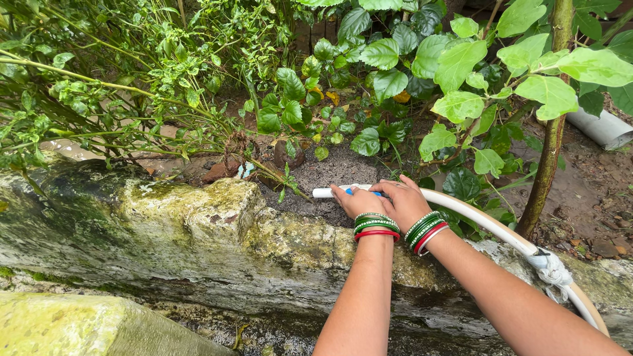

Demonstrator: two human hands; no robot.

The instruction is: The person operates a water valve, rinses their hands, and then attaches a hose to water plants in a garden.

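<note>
Two hands are gripping one white hose (488,224) near its open end, side by side over a patch of dark soil (336,175) behind a mossy stone wall (198,224). Left hand (356,200) is closing around the hose closest to the tip, fingers curled over the top; something small and blue (349,191) is showing under them (a fitting or a tape band, too small to tell). Right hand (403,201) is wrapping the hose just behind, touching the left, likely steadying the tube so the end is not flexing away.

Both wrists are carrying stacked green and red bangles (377,225).

Hose is lying low across the wall top, its long axis running from lower right, where a knot of white cloth (550,267) is binding it, up and leftward in a shallow curve. Open end (321,192) is pointing left, roughly level, sitting just above the soil at the foot of the leafy shrubs (132,86). A slim tree trunk (550,132) is standing just beyond the hose, and a grey pipe (603,128) is lying well apart at far right.
</note>
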